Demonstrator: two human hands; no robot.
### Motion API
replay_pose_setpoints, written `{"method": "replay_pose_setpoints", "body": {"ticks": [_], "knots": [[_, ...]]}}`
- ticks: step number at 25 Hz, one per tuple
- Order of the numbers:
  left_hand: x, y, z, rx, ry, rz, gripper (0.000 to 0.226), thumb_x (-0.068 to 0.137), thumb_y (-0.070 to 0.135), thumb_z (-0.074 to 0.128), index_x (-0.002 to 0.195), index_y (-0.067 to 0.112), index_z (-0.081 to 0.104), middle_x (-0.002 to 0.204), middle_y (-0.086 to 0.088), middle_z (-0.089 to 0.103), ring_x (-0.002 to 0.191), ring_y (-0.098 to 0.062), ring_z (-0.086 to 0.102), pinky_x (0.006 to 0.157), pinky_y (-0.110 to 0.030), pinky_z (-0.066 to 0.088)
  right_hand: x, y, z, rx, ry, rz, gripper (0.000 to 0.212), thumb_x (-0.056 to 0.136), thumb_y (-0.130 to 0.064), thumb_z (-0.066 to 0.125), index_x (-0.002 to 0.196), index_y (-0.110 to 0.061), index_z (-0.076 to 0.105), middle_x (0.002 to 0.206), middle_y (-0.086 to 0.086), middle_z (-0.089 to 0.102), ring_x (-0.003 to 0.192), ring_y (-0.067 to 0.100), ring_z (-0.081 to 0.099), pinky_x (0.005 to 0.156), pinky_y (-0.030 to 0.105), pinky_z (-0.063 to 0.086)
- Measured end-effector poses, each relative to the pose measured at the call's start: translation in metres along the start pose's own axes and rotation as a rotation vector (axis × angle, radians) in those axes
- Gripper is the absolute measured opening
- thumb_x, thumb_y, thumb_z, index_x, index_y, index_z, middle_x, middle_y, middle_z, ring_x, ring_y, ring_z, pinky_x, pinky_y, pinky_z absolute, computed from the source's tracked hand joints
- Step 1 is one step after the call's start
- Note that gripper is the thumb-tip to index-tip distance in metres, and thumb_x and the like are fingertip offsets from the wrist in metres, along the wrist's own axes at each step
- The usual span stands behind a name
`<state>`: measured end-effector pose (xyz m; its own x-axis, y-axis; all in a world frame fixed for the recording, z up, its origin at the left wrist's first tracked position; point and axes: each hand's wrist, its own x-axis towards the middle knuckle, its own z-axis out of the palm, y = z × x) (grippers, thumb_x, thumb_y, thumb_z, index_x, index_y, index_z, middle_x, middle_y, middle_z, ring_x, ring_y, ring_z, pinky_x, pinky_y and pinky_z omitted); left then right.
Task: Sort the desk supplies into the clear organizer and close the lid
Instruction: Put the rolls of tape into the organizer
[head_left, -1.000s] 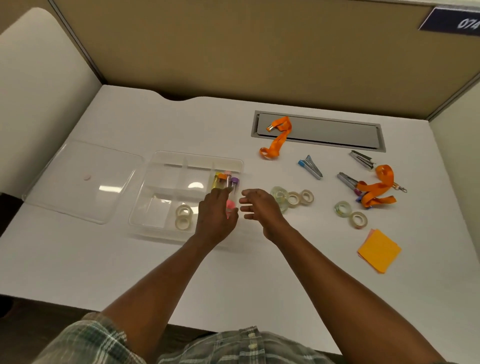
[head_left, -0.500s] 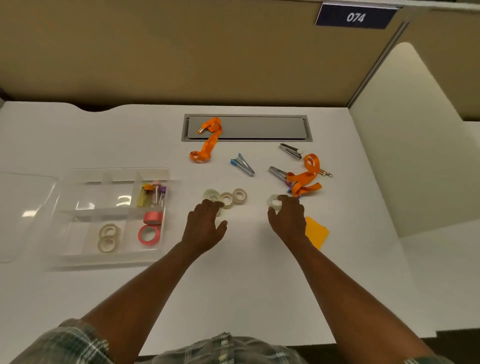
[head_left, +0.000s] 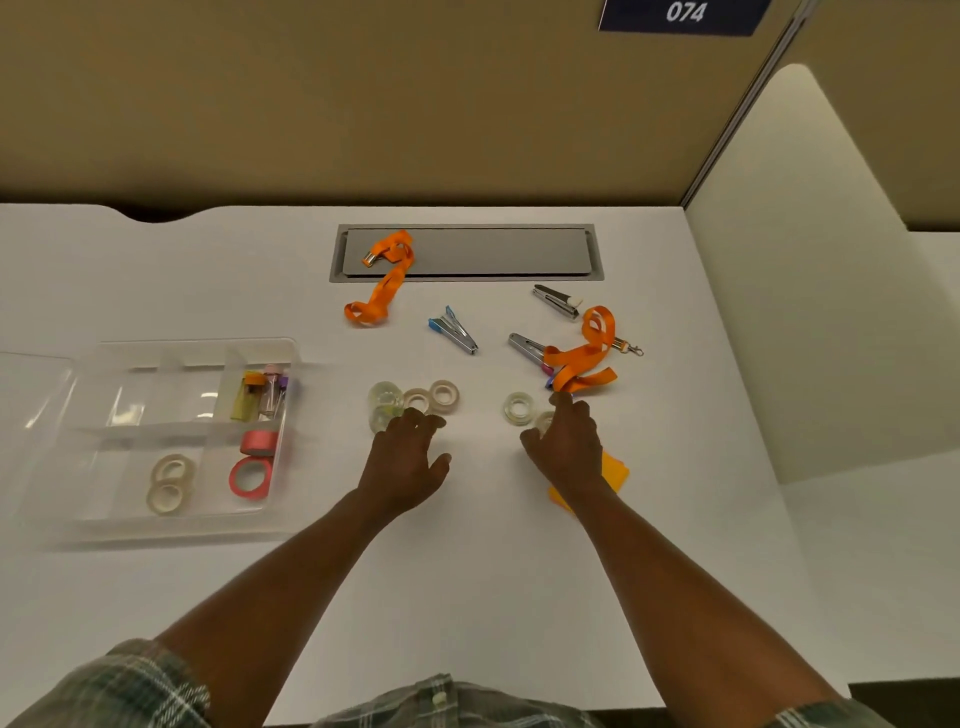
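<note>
The clear organizer (head_left: 104, 525) lies open at the left with two pale tape rolls (head_left: 169, 483), two red tape rolls (head_left: 252, 475) and small coloured tubes (head_left: 262, 397) in its compartments. Its lid (head_left: 26, 395) rests further left. My left hand (head_left: 402, 460) hovers, fingers spread, over a row of clear tape rolls (head_left: 444, 395). My right hand (head_left: 566, 447) reaches over a tape roll (head_left: 544, 422) beside another roll (head_left: 519, 408); whether it grips it I cannot tell. Orange sticky notes (head_left: 615, 473) peek out under that hand.
Two orange lanyards (head_left: 387, 280) (head_left: 584, 358) and three metal clips (head_left: 454, 330) (head_left: 556, 301) (head_left: 524, 345) lie behind the tape. A grey cable hatch (head_left: 493, 252) is set into the desk's rear. Partition walls stand behind and at the right (head_left: 810, 312).
Both hands left the organizer and moved right to the loose tape rolls. My view swung right. In the last half second the hands barely shifted.
</note>
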<state>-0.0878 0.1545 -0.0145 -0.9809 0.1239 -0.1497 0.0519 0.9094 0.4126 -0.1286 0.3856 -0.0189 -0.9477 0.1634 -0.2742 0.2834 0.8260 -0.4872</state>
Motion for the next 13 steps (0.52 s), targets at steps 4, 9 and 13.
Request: {"method": "replay_pose_setpoints", "body": {"ticks": [4, 9, 13], "knots": [[0.016, 0.033, 0.006, 0.021, -0.070, 0.122, 0.052, 0.082, 0.041, 0.057, 0.128, 0.016, 0.057, 0.133, -0.009, 0.054, 0.111, -0.031, 0.056, 0.086, -0.040, 0.048, -0.008, 0.002, -0.006, 0.089, 0.006, -0.014, 0.054, 0.079, -0.030, 0.071, 0.128, -0.018, 0.051, 0.119, 0.009, 0.057, 0.109, 0.030, 0.058, 0.082, 0.033, 0.046], [0.047, 0.089, 0.021, 0.117, -0.219, 0.231, 0.047, 0.090, 0.042, 0.058, 0.130, 0.018, 0.058, 0.159, -0.004, 0.028, 0.129, -0.029, 0.044, 0.098, -0.042, 0.044, -0.020, 0.010, -0.016, 0.043, 0.012, -0.044, 0.059, 0.084, -0.037, 0.071, 0.136, -0.019, 0.047, 0.129, 0.004, 0.058, 0.117, 0.025, 0.059, 0.087, 0.036, 0.051], [0.061, 0.105, 0.030, 0.250, -0.355, 0.162, 0.049, 0.090, 0.045, 0.057, 0.127, 0.013, 0.056, 0.161, -0.010, 0.020, 0.128, -0.030, 0.044, 0.096, -0.043, 0.043, -0.024, 0.015, -0.024, 0.024, 0.006, -0.048, 0.062, 0.084, -0.037, 0.072, 0.137, -0.020, 0.047, 0.133, 0.004, 0.058, 0.119, 0.023, 0.058, 0.090, 0.036, 0.050]]}}
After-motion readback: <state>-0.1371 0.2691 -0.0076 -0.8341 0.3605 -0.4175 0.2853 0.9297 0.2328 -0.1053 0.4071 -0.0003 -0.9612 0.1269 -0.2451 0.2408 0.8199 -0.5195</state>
